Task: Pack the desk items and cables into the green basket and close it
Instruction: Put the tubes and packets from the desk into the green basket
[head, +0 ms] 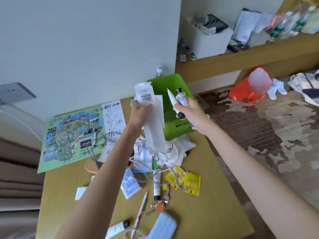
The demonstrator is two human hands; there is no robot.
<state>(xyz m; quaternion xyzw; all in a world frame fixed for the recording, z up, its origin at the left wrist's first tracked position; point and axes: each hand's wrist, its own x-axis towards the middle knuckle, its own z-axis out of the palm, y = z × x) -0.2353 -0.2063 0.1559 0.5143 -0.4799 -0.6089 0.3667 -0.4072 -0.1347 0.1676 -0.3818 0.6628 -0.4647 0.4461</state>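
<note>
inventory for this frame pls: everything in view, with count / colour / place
green basket: 1, green, open, back of desk by the wall
paper slips: about 3, white, in left grip
held tubes: 2, white and patterned, in right grip over the basket
desk tubes: 2, white with black caps, mid and near desk
cables: at least 2, grey and pink, tangled mid-desk
map: 1, green, desk left
yellow packets: 2, yellow, desk right
keys: 1 bunch, orange tag, desk centre
pen: 1, pink-white, near desk
face mask: 1, blue, near edge
red bag: 1, red, floor
white box: 1, white, shelf
left hand: 1, holding slips
right hand: 1, holding tubes
</note>
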